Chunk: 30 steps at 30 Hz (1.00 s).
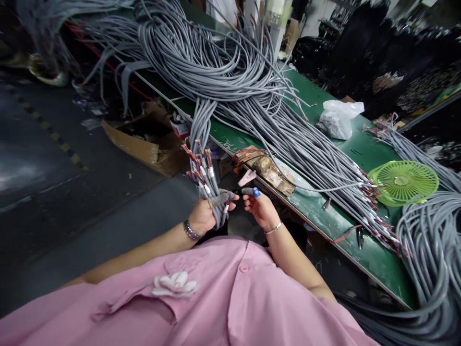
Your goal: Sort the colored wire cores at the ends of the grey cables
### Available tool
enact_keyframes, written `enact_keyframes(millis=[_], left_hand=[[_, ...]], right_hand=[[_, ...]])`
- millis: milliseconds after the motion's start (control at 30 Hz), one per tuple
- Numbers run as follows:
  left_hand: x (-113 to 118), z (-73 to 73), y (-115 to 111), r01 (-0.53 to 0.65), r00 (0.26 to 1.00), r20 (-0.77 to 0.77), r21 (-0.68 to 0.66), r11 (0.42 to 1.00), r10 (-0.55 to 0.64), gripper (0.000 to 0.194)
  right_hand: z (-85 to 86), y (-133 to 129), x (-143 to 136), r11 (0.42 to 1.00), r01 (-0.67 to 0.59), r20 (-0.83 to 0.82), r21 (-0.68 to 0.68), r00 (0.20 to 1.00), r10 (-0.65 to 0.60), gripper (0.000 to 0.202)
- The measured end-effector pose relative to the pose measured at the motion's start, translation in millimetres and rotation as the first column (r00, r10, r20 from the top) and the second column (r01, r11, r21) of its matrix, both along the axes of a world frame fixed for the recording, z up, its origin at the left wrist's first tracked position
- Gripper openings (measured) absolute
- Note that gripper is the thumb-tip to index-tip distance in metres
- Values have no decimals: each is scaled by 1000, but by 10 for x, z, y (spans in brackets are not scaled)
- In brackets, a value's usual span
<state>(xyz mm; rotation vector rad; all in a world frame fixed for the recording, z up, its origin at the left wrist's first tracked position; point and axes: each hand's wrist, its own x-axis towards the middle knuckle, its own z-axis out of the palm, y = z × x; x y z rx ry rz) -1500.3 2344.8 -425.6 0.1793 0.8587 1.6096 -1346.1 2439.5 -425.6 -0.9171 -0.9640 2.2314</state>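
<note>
My left hand [206, 215] is closed around a bundle of grey cables [212, 185], whose stripped ends fan upward in red, orange, blue and dark wires. White bands sit just below those coloured ends. Grey covers wrap some of my left fingertips. A short gap to the right, my right hand [262, 209] has its fingers curled and pinched together, with a grey cover on one finger and blue tape on another. Whatever lies between those fingertips is too small to make out. A pale pink clip-like piece [247, 178] lies just above my right hand at the bench edge.
On the green bench [313, 211] lie a large coil of grey cables [201, 62], a lime-green basket [401, 180], a white plastic bag [338, 120] and a taped brown block [270, 170]. An open cardboard box [144, 144] stands on the floor to the left. More cables hang at the right.
</note>
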Motion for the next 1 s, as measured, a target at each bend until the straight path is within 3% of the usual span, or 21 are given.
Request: enact_keyframes(millis=[267,467,533,600,700,800,900,1000], left_hand=[[-16,32,49,11,1000,-12,16,1000,-11,20],[80,31,-3,39,989,-146,37,999,-33,19],[122,14,-17,29,989,-145,30,999,-24,20],[165,-14,-32,12,989,-145,32,999,-7,21],[226,-60,-56,-34,984,-174,23,999,37,25],[272,-67,-71,-54,963,-261,48,997,65,24],[287,-26,-77,-58,931,-355,90,994,86,19],[272,29,-86,-86,896,-431,71,994,108,21]], right_hand=[[206,-11,202,968,-33,162,249,987,-8,31],[362,-207,109,852,-194,215,486,972,99,19],[423,-278,51,781,-244,213,575,966,145,17],[494,-333,-18,669,-281,254,688,957,141,15],[614,-387,-144,425,-354,377,833,926,33,13],[711,-426,-277,221,-488,522,844,842,-134,16],[740,-465,-378,120,-636,635,762,699,-329,24],[713,-496,-427,86,-716,668,692,591,-451,25]])
